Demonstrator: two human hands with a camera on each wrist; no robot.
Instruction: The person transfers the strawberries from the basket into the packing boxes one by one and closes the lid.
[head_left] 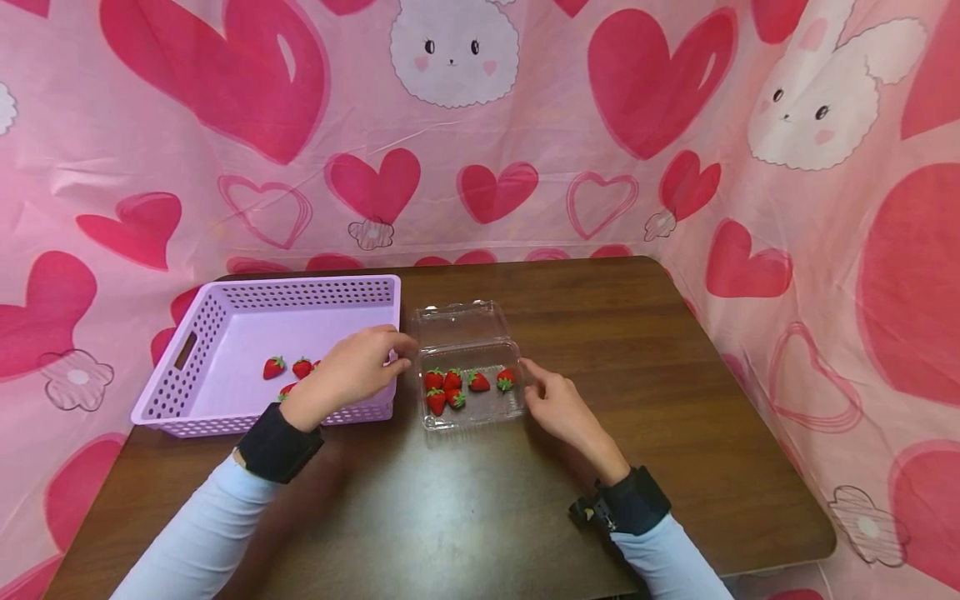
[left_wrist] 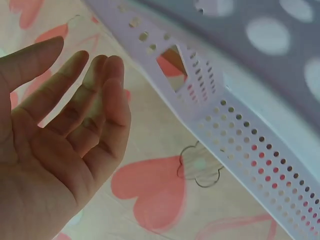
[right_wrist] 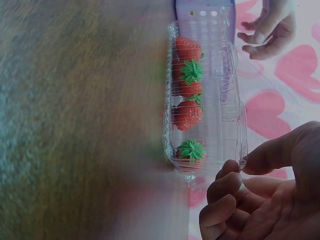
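A clear plastic clamshell container (head_left: 491, 408) lies with its lid (head_left: 461, 325) tipped back on the table. Several strawberries (head_left: 453, 381) sit inside, mostly toward its left. My right hand (head_left: 558, 404) pinches the container's right rim between thumb and fingers, as the right wrist view shows. Over the basket's right edge hovers my left hand (head_left: 356, 362), its fingertips close to the container's left rim. Its fingers are loosely bent and hold nothing in the left wrist view. More strawberries (head_left: 274, 367) lie in the purple basket (head_left: 225, 287), some of them hidden behind my left hand and wrist.
The brown wooden table (head_left: 622, 333) has rounded corners. The perforated basket stands at its left, close beside the container. A pink curtain with hearts (head_left: 498, 192) hangs behind the table and along its sides.
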